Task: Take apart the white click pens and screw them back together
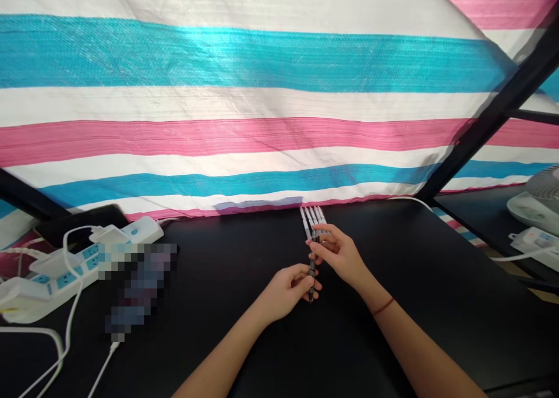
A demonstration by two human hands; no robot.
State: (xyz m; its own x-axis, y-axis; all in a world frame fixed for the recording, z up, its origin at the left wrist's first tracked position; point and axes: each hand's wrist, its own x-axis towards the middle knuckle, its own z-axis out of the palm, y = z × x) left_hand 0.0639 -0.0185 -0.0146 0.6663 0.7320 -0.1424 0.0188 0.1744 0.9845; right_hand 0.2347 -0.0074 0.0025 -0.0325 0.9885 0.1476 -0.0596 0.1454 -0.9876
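Observation:
Both of my hands grip a dark, partly clear pen [312, 264] that stands nearly upright in the picture. My left hand [290, 290] is closed around its lower part, thumb across the barrel, and the dark tip sticks out below. My right hand [340, 252] pinches the upper part between thumb and fingers. Just beyond the right hand lies a row of several white pens [311, 214], side by side on the black table [227, 240]. Their near ends are partly hidden by the right hand.
At the left are a white power strip [144, 232] with plugs and cables, a black device [117, 214] behind it, and a blurred-out phone [144, 281] on a white cable. A striped sheet [262, 60] hangs behind the table. Another power strip [539, 246] lies at the right.

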